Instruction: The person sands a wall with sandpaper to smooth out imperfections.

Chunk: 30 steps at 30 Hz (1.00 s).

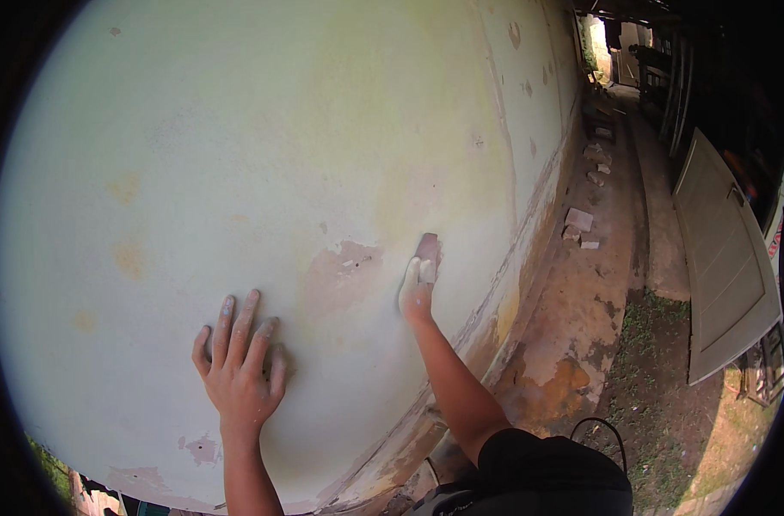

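A pale green-white wall [263, 146] fills most of the view, with a bare pinkish patch [344, 273] where the paint has come off. My left hand [241, 370] leans on the wall at the lower middle, fingers spread, holding nothing. To the right of the patch, my right hand [416, 288] is closed on a flat reddish-brown piece of sandpaper [429, 247] against the wall. Whitish dust coats the fingers of both hands. Part of the sandpaper is hidden beneath my right fingers.
Along the wall's foot runs a worn concrete strip [538, 344], with several broken blocks [579, 220] farther off. A pale door panel [725, 258] leans at the right. Soil with low green plants [658, 344] lies before it. Smaller chipped spots [201, 448] mark the wall.
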Motion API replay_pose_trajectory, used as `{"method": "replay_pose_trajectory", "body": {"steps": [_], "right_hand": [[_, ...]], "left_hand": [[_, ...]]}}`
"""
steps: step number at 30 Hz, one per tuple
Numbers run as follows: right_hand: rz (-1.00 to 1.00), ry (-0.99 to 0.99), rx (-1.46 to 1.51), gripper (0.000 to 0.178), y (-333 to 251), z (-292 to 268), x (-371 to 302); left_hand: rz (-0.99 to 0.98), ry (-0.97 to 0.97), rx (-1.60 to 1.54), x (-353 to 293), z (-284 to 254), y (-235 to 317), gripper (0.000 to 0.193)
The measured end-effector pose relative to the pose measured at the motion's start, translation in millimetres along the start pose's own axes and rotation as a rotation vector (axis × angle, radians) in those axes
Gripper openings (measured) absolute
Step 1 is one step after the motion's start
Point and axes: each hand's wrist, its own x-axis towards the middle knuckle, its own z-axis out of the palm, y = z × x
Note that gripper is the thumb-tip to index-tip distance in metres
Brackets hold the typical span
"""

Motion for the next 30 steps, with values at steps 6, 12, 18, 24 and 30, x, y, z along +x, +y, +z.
{"method": "replay_pose_trajectory", "body": {"steps": [6,12,18,24,30], "right_hand": [[-0.203,-0.107,0.014,0.062,-94.7,30.8,-76.1],[-0.398,-0.371,-0.148,0.061,-51.8,8.6,-135.9],[0.07,0.025,-0.045,0.062,-13.9,-23.4,3.4],[-0.369,-0.315,-0.108,0.064,-95.9,24.5,-143.1],[-0.254,-0.231,-0.078,0.064,-21.4,-9.4,-82.8]], "left_hand": [[-0.054,0.014,0.118,-40.4,25.0,-2.5,0.038],[-0.112,0.077,0.188,-43.2,33.0,4.9,0.034],[-0.117,0.124,0.135,-29.1,35.9,11.5,0.03],[-0.174,0.172,0.093,-48.4,46.9,5.9,0.028],[-0.424,0.09,0.155,-75.9,43.4,28.7,0.056]]}}
